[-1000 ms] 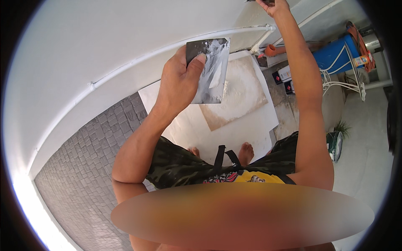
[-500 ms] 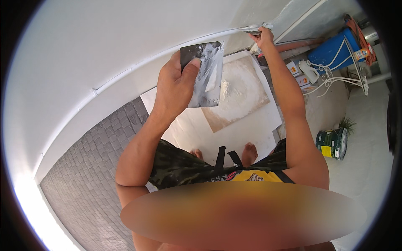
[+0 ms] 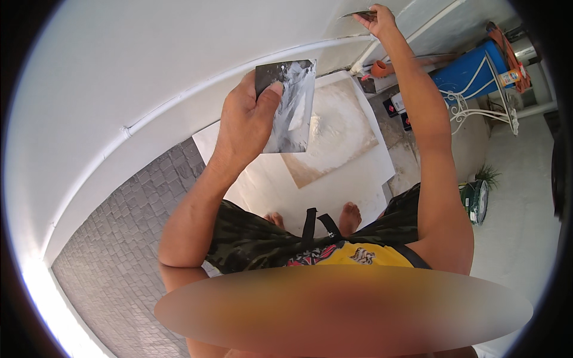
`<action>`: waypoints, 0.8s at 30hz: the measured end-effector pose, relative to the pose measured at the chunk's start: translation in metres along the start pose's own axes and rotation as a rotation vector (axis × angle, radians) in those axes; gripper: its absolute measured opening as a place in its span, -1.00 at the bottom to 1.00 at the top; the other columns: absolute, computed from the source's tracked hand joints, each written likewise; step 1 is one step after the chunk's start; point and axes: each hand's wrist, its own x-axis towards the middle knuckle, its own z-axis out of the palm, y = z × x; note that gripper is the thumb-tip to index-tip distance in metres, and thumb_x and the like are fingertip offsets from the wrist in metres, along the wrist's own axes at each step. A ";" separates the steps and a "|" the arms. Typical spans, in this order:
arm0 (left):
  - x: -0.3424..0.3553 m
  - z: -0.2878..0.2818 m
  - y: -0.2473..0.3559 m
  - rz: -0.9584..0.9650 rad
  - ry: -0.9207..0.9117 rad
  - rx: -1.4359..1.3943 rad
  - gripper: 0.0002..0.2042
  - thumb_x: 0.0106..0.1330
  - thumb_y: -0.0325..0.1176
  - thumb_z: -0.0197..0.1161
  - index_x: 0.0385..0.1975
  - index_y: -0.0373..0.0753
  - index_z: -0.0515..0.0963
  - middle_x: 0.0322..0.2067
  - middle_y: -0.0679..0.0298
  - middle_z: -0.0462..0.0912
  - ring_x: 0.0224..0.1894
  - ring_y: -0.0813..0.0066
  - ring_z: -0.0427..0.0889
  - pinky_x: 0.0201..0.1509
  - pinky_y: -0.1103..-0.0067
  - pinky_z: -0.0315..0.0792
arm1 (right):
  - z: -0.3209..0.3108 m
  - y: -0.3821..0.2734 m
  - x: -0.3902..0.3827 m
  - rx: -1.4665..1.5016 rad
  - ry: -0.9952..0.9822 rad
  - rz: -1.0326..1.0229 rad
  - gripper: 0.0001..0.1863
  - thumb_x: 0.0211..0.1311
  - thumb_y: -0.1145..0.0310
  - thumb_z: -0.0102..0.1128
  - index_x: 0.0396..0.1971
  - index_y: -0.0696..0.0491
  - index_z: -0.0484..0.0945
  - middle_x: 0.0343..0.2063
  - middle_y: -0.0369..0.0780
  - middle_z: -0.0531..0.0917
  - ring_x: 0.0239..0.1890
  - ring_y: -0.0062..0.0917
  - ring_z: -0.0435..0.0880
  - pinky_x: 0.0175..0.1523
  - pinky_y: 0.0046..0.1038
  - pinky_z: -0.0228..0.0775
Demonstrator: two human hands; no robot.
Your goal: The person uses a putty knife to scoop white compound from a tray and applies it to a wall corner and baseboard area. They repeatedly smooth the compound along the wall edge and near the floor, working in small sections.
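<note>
The right hand has moved up from the pipe, fingers gripping a blade. The left hand clasps a paste-smeared plate, thumb on top.

The floor, block-paved at 8 o'clock, supports a white sheet near centre and a green bucket at 3 o'clock. A brown, white-smeared panel lies on the sheet, toward 1 o'clock.

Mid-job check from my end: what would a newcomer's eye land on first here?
Probably the dark plate smeared white, held up in the left hand near the middle of the view. Next, perhaps, the right hand near the top edge, holding a thin, dark blade by the pale wall. The blue container at upper right stands out by colour.
</note>
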 end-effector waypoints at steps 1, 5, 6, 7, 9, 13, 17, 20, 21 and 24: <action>0.000 0.000 -0.001 -0.012 0.000 -0.011 -0.68 0.50 -0.30 0.10 0.04 -0.43 0.55 -0.20 0.30 0.65 -0.17 0.59 0.51 -0.01 0.59 0.42 | 0.011 -0.023 -0.001 -0.017 0.026 -0.015 -0.82 0.37 0.46 0.01 -0.18 0.29 0.39 -0.17 0.07 0.58 -0.11 -0.09 0.64 0.11 -0.03 0.66; 0.005 0.003 -0.007 -0.029 0.009 -0.043 -0.69 0.50 -0.30 0.10 0.03 -0.42 0.55 -0.21 0.31 0.65 -0.18 0.58 0.53 -0.03 0.58 0.43 | 0.050 -0.118 -0.020 -0.075 -0.101 -0.137 -0.77 0.35 0.37 -0.02 -0.20 0.25 0.44 -0.17 0.08 0.62 -0.09 -0.02 0.66 0.13 0.07 0.62; 0.007 0.003 -0.009 -0.076 0.025 -0.126 -0.70 0.50 -0.31 0.10 0.03 -0.41 0.55 -0.20 0.31 0.65 -0.17 0.57 0.55 -0.01 0.56 0.44 | 0.058 -0.139 -0.031 -0.084 -0.115 -0.189 -0.78 0.34 0.37 0.01 -0.20 0.23 0.45 -0.20 0.06 0.62 -0.11 -0.05 0.66 0.12 0.04 0.63; 0.010 0.003 -0.011 -0.123 0.041 -0.210 -0.71 0.51 -0.31 0.10 0.02 -0.40 0.55 -0.18 0.30 0.66 -0.16 0.55 0.58 0.01 0.55 0.46 | 0.063 -0.152 -0.048 -0.093 -0.130 -0.242 -0.78 0.33 0.36 0.03 -0.20 0.22 0.46 -0.22 0.04 0.63 -0.13 -0.08 0.67 0.11 0.02 0.64; 0.016 0.004 -0.015 -0.228 0.093 -0.480 -0.74 0.52 -0.33 0.09 0.02 -0.38 0.54 -0.18 0.28 0.66 -0.17 0.51 0.62 0.01 0.50 0.51 | 0.061 -0.155 -0.101 -0.124 -0.281 -0.444 -0.81 0.30 0.36 0.07 -0.24 0.19 0.48 -0.25 0.00 0.63 -0.20 -0.14 0.67 0.02 -0.05 0.66; 0.025 0.005 -0.020 -0.447 0.150 -0.946 -0.75 0.53 -0.35 0.07 0.04 -0.36 0.52 -0.09 0.21 0.66 -0.12 0.40 0.68 0.09 0.43 0.56 | 0.045 -0.060 -0.252 -0.494 -0.628 -0.666 -0.74 0.36 0.42 0.12 0.00 0.14 0.43 -0.11 -0.06 0.56 -0.08 -0.25 0.64 -0.01 -0.24 0.63; 0.026 0.006 -0.020 -0.539 0.117 -1.028 -0.73 0.54 -0.32 0.07 0.07 -0.34 0.53 -0.06 0.20 0.68 -0.08 0.38 0.69 0.09 0.43 0.57 | 0.039 0.020 -0.341 -1.239 -0.920 -1.132 -0.39 0.30 0.47 0.22 0.36 -0.16 0.42 0.00 -0.07 0.52 0.06 -0.13 0.58 0.08 -0.22 0.56; 0.025 -0.003 -0.018 -0.554 0.194 -0.940 -0.72 0.54 -0.33 0.06 0.09 -0.34 0.53 -0.05 0.20 0.69 -0.05 0.38 0.70 0.07 0.43 0.58 | 0.009 0.025 -0.309 -1.357 -0.797 -0.869 -0.42 0.36 0.48 0.15 0.37 -0.17 0.42 -0.04 -0.11 0.56 -0.03 -0.17 0.63 0.03 -0.22 0.57; 0.024 -0.007 -0.016 -0.507 0.224 -0.969 -0.72 0.54 -0.33 0.05 0.10 -0.34 0.52 -0.05 0.20 0.69 -0.03 0.38 0.70 0.07 0.43 0.59 | -0.006 0.025 -0.284 -1.411 -0.781 -0.827 -0.50 0.44 0.45 0.05 0.36 -0.05 0.41 -0.07 -0.11 0.60 -0.16 -0.26 0.69 -0.02 -0.24 0.57; 0.020 -0.014 -0.013 -0.341 0.149 -1.028 -0.69 0.53 -0.34 0.06 0.13 -0.37 0.49 -0.02 0.18 0.69 0.01 0.38 0.71 0.10 0.40 0.61 | -0.039 0.034 -0.171 -0.705 -0.136 0.029 -0.61 0.41 0.32 0.05 0.13 0.22 0.43 -0.01 -0.07 0.61 -0.17 -0.28 0.74 -0.01 -0.15 0.65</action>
